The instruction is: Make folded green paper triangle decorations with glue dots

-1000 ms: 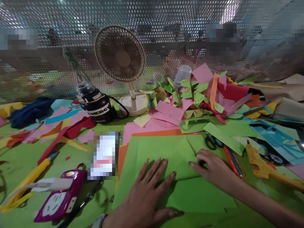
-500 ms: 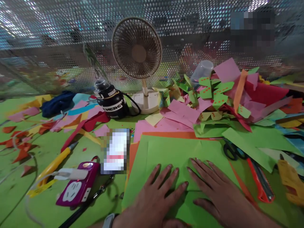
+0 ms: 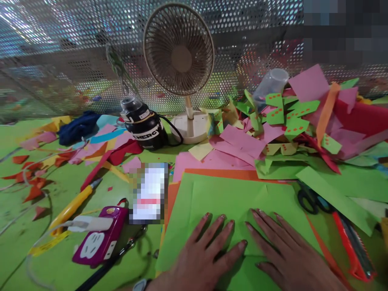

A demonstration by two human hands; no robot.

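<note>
Both hands rest palm down on a green sheet of paper [image 3: 224, 194], which shows faint creases and an edge running across it between the hands. My left hand [image 3: 209, 250] lies on its left part, fingers spread and thumb pointing right. On the right part is my right hand [image 3: 279, 246], also flat with its fingers stretched out. Orange paper [image 3: 224, 173] shows under the green along the back and sides, and pink paper [image 3: 194, 161] sticks out behind it. Neither hand grips anything.
To the left lie a phone [image 3: 150, 194], a purple power bank [image 3: 101, 234] and a yellow pen-like tool [image 3: 74, 206]. Scissors [image 3: 311, 200] and a red box cutter [image 3: 353, 242] are at the right. Behind stand a fan [image 3: 182, 58], a black bottle [image 3: 147, 131] and heaped paper scraps [image 3: 242, 141].
The view has shifted, so things at the right sit farther right and the fan appears higher and larger. Both hands stay flat on the green paper, in nearly the same pose.
</note>
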